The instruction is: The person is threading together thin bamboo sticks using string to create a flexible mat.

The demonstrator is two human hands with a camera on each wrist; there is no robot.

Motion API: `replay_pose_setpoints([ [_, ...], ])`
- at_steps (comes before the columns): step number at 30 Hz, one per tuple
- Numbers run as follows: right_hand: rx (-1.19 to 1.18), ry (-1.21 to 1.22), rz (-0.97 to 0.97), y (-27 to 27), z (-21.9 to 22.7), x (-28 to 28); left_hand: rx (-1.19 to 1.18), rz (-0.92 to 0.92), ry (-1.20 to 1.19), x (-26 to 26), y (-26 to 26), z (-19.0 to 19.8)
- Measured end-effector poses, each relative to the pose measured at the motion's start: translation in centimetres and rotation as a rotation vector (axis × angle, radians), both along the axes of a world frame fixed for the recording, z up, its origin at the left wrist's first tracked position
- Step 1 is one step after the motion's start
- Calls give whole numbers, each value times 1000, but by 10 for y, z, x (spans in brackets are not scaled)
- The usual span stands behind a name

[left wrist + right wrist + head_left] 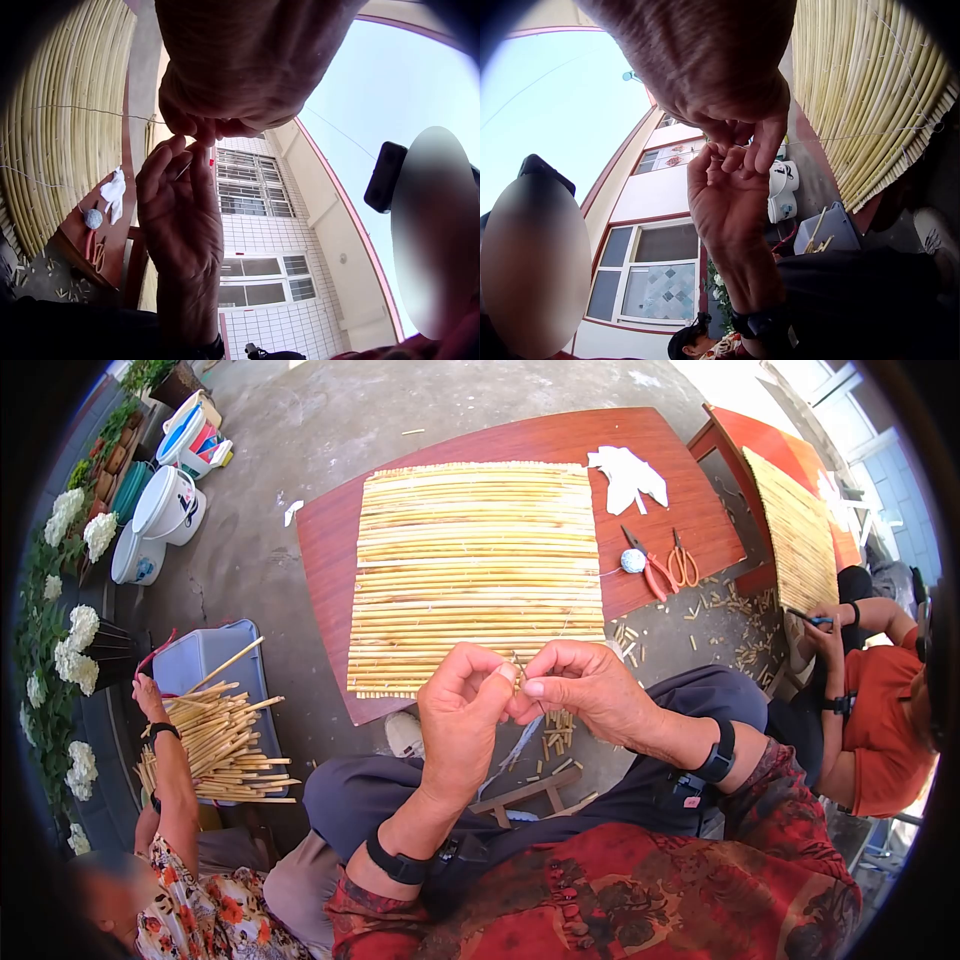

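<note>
My left hand point(462, 705) and right hand point(590, 685) meet fingertip to fingertip over my lap, just in front of a mat of straight yellow stalks point(475, 580). Both pinch a thin thread point(840, 139), which runs from the mat to the fingers in both wrist views. A slim, needle-like glint point(182, 172) shows at the right fingers; I cannot tell what it is. Much of the pinch is hidden behind the fingers. The mat lies on a reddish-brown table point(640, 450), with bound threads crossing its stalks.
Right of the mat are a white cloth point(628, 477), a ball of string point(633, 561), red-handled pliers point(655, 575) and orange-handled scissors point(683, 563). Cut stalk bits point(740, 625) litter the floor. Loose stalks point(215, 745) lie on a grey-blue bin point(205, 655). People sit on both sides.
</note>
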State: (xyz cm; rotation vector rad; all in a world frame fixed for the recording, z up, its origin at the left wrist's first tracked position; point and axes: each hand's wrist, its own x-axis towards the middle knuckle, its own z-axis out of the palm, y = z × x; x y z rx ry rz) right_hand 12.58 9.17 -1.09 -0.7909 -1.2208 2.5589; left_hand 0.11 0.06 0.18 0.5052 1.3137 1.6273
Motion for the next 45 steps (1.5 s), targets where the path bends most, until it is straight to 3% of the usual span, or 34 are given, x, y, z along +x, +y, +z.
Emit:
replay_pose_setpoints([
  [14,-3,5,1,0,-1,0,17,15,5,1,-1,-3],
  [16,-64,15,-41,0,-2,0,51,39,221,0,-1,-8],
  [31,-63,12,-37,-2,-2,-2,64,42,435,2,0,-4],
  [41,-46,16,-37,0,-1,-2,77,32,366,2,0,-5],
  [45,11,-3,-14,3,-3,0,94,18,158,1,0,-3],
])
